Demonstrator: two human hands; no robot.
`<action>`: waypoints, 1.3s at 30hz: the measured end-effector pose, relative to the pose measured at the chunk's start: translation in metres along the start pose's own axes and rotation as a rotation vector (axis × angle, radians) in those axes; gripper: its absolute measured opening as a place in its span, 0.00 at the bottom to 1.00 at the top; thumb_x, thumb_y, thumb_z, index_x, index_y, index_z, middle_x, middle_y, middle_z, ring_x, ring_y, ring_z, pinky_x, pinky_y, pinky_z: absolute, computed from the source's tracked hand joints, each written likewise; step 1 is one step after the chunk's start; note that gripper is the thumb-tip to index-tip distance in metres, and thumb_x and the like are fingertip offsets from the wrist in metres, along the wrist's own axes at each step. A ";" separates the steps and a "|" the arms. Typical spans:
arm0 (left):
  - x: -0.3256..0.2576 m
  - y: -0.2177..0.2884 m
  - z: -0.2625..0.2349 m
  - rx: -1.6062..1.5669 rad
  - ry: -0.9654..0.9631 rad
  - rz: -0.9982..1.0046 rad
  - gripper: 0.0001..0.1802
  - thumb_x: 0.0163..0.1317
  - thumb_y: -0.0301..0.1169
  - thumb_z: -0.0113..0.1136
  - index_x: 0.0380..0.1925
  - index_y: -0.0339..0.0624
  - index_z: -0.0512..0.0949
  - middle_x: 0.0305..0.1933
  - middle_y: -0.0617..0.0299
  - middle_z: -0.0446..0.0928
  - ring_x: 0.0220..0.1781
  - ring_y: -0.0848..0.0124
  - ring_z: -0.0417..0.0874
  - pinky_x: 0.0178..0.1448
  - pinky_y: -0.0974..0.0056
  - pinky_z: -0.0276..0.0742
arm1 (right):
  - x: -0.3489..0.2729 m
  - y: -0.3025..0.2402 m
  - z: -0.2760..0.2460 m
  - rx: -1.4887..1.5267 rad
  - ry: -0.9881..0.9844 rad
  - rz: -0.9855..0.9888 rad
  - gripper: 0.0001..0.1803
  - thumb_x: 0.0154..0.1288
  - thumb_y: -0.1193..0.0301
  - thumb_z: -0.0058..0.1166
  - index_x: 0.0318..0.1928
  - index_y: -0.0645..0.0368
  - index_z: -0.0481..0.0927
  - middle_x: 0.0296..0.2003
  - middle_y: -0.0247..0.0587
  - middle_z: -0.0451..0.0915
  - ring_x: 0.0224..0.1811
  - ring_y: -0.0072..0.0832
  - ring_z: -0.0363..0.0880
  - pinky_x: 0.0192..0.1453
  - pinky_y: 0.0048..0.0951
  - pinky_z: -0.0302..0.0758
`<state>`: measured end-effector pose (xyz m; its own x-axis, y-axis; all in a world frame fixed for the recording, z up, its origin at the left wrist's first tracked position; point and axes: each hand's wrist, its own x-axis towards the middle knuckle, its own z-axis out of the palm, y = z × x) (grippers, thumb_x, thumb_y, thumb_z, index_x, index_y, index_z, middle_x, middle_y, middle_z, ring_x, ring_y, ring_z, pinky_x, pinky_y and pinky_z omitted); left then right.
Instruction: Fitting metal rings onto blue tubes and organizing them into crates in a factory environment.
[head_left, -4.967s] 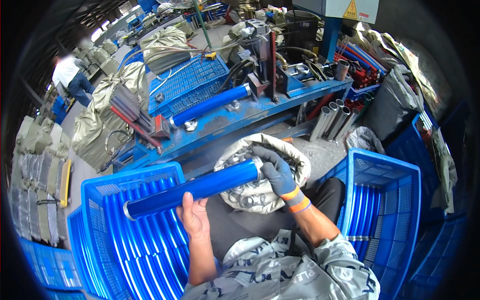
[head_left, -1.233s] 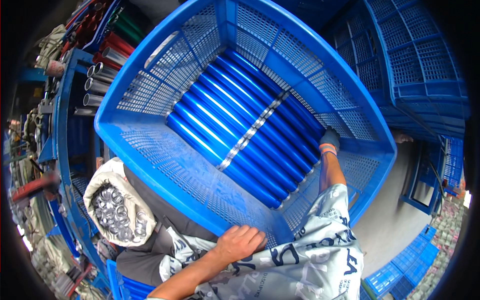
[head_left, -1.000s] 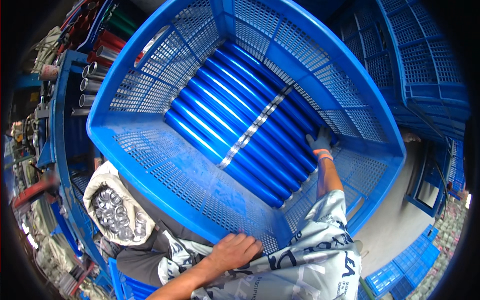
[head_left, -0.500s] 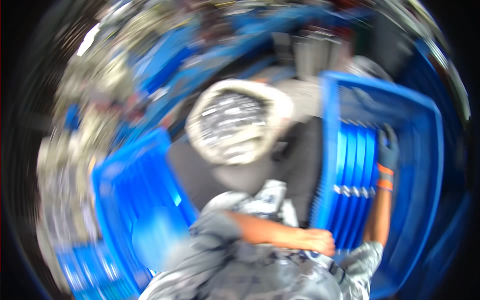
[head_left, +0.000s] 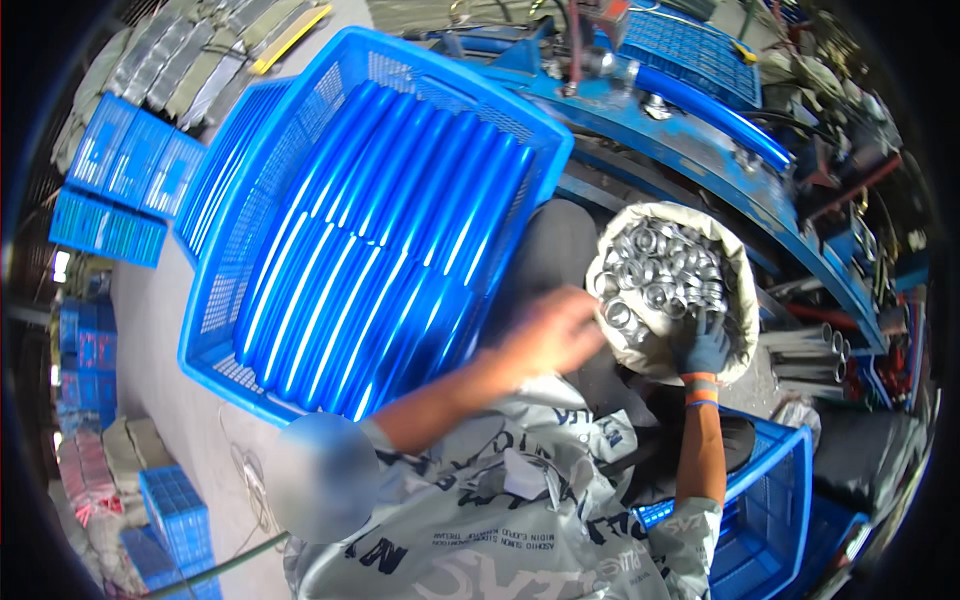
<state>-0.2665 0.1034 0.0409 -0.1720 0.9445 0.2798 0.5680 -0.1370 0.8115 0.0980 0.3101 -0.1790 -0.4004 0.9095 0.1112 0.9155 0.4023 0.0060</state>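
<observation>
A pale cloth sack stands open in front of me, filled with loose shiny metal rings. My right hand, in a grey-blue glove with an orange cuff, reaches over the sack's near right side, its fingers stretched onto the rings. Bare and smeared by motion, my left hand is beside the sack's left rim; whether its fingers hold anything is not visible. To my left, a large blue plastic crate holds several glossy blue tubes lying side by side.
A second blue crate is at my lower right. Beyond the sack runs a blue metal bench with a blue tube on it. Bare metal pipes lie right of the sack. Blue boxes are stacked at far left.
The view has swung left, bringing the left crate fully into sight. My right hand has left the tubes in the right crate for the sack of rings; my left hand has also moved beside the sack.
</observation>
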 end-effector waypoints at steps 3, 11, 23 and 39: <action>-0.048 -0.057 -0.120 0.814 -0.119 -0.512 0.33 0.66 0.45 0.81 0.62 0.33 0.84 0.58 0.41 0.88 0.61 0.43 0.91 0.64 0.40 0.89 | 0.006 0.019 0.010 0.082 -0.123 0.081 0.44 0.65 0.55 0.76 0.81 0.36 0.75 0.83 0.56 0.72 0.67 0.57 0.87 0.67 0.60 0.83; -0.139 -0.117 -0.160 0.951 -0.432 -0.771 0.50 0.59 0.55 0.88 0.67 0.27 0.77 0.59 0.34 0.88 0.56 0.39 0.94 0.59 0.39 0.92 | 0.020 0.053 0.015 0.096 0.030 0.101 0.23 0.76 0.62 0.66 0.69 0.36 0.86 0.68 0.48 0.85 0.62 0.57 0.89 0.59 0.60 0.86; -0.065 -0.147 -0.228 0.373 -0.200 -0.922 0.38 0.52 0.43 0.88 0.60 0.35 0.87 0.53 0.49 0.94 0.59 0.55 0.96 0.63 0.55 0.90 | 0.028 0.026 0.038 0.077 0.150 0.070 0.25 0.68 0.54 0.69 0.61 0.51 0.86 0.37 0.47 0.86 0.38 0.52 0.88 0.40 0.59 0.81; 0.114 -0.006 -0.092 -0.198 -0.429 -0.225 0.53 0.54 0.36 0.88 0.81 0.39 0.74 0.59 0.48 0.90 0.58 0.54 0.93 0.71 0.49 0.88 | 0.022 -0.018 -0.036 1.568 -0.067 0.605 0.15 0.71 0.61 0.73 0.44 0.62 0.94 0.42 0.48 0.94 0.42 0.39 0.92 0.52 0.45 0.89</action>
<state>-0.3636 0.1847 0.1147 0.0967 0.9887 -0.1147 0.3847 0.0691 0.9205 0.0739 0.3195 -0.1406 -0.0685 0.9474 -0.3125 0.0241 -0.3116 -0.9499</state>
